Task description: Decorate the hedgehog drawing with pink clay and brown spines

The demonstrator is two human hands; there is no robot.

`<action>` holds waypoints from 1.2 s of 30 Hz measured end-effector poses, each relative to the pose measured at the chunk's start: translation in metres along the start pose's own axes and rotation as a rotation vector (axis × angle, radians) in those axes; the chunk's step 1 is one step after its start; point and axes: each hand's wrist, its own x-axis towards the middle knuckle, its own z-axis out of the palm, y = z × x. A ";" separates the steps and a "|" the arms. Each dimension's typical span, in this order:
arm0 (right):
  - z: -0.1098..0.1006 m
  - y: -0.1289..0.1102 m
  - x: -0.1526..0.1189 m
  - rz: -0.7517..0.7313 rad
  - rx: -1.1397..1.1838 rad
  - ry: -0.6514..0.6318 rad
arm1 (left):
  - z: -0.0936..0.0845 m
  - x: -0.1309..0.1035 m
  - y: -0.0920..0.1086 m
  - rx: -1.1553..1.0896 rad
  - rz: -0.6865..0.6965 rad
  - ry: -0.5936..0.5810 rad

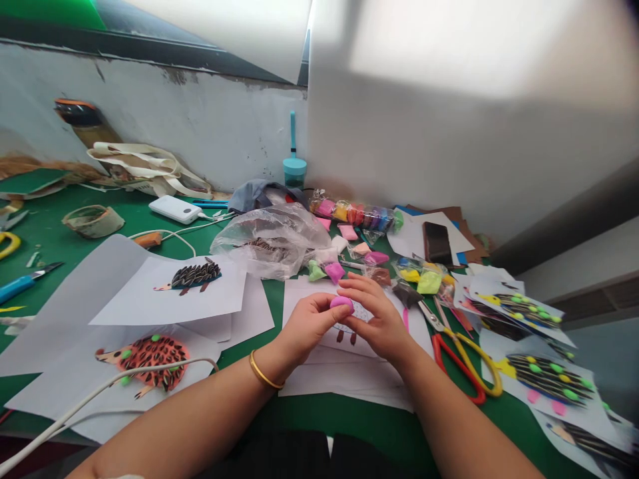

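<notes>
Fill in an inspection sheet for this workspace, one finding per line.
Surface: green table, largely covered with papers and craft supplies.
Job's things: pink lump between the hands, above a sheet with a brown-legged drawing; soft-looking packets lie beyond.
Clutter: scissors right of the hands, clear plastic bag beyond them, phone on papers, blue-handled tool at far left.
Hands: left hand has the pink lump in its grip; right hand is close around it, contact unclear.
Cables: white cable crosses the reddish hedgehog picture.
Surroundings: scuffed wall behind; blue cup beside it.
</notes>
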 end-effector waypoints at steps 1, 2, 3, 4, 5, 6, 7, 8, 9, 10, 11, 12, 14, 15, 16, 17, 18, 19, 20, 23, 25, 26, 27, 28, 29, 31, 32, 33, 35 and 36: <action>0.000 0.000 0.000 0.002 0.000 0.006 | 0.000 0.000 0.001 0.004 0.008 -0.003; -0.001 0.001 0.000 0.003 0.000 0.009 | 0.000 -0.001 0.001 0.013 0.017 -0.001; -0.001 0.001 0.000 0.003 -0.001 0.007 | -0.001 -0.001 0.002 0.029 0.024 0.003; -0.001 0.000 0.000 0.003 0.000 0.000 | -0.002 -0.001 0.002 0.049 0.028 0.005; -0.001 0.000 0.000 0.002 0.003 -0.009 | -0.002 0.000 0.001 0.067 0.030 0.003; -0.001 -0.001 0.000 0.002 0.007 -0.016 | -0.003 0.000 0.001 0.080 0.030 -0.002; 0.000 -0.002 0.000 0.009 0.010 -0.019 | -0.004 0.000 0.000 0.087 0.030 -0.007; 0.000 -0.003 -0.001 0.026 0.011 -0.018 | -0.004 0.000 0.000 0.091 0.034 -0.003; 0.000 -0.003 -0.001 0.051 0.011 -0.016 | -0.004 0.000 0.000 0.100 0.047 0.013; 0.000 -0.003 -0.002 0.079 0.009 -0.011 | -0.004 0.000 0.000 0.125 0.072 0.041; 0.000 -0.003 -0.002 0.108 0.007 -0.003 | -0.004 0.000 0.000 0.166 0.109 0.074; 0.000 -0.003 -0.002 0.129 0.011 0.002 | -0.004 -0.001 0.001 0.218 0.151 0.102; 0.000 -0.002 -0.002 0.143 0.033 0.007 | -0.004 -0.002 0.003 0.323 0.229 0.120; 0.000 -0.002 -0.002 0.141 0.047 0.007 | -0.004 -0.002 0.003 0.367 0.258 0.113; 0.000 -0.002 -0.001 0.137 0.063 0.010 | -0.004 -0.003 0.004 0.399 0.280 0.102; -0.001 -0.003 -0.001 0.130 0.079 0.015 | -0.004 -0.003 0.004 0.418 0.299 0.091; -0.001 -0.004 0.000 0.123 0.095 0.021 | -0.003 -0.003 0.004 0.430 0.317 0.081; -0.001 -0.006 0.001 0.116 0.110 0.030 | -0.003 -0.004 0.003 0.435 0.334 0.070; -0.001 -0.008 0.002 0.110 0.122 0.036 | -0.003 -0.004 0.003 0.436 0.346 0.061; -0.002 -0.012 0.004 0.107 0.129 0.058 | -0.003 -0.004 0.002 0.443 0.355 0.044; -0.002 -0.013 0.004 0.109 0.107 0.081 | -0.004 -0.003 0.001 0.461 0.354 0.045; -0.001 -0.013 0.004 0.106 0.092 0.088 | -0.005 -0.002 0.001 0.470 0.358 0.056; -0.001 -0.013 0.004 0.101 0.076 0.090 | -0.005 -0.001 0.001 0.478 0.363 0.072; 0.000 -0.012 0.003 0.097 0.062 0.085 | -0.006 0.000 0.002 0.484 0.368 0.094; 0.001 -0.012 0.003 0.096 0.051 0.078 | -0.007 0.001 0.002 0.486 0.369 0.118; 0.002 -0.010 0.002 0.116 0.041 0.059 | -0.008 0.003 0.003 0.478 0.362 0.160; 0.003 -0.010 0.001 0.137 0.042 0.047 | -0.008 0.003 0.003 0.466 0.355 0.173; 0.003 -0.009 0.001 0.158 0.045 0.032 | -0.008 0.003 0.003 0.450 0.348 0.184; 0.003 -0.009 0.001 0.175 0.063 -0.010 | -0.008 0.002 0.003 0.409 0.336 0.196; 0.002 -0.009 0.001 0.167 0.078 -0.034 | -0.007 0.002 0.003 0.388 0.328 0.189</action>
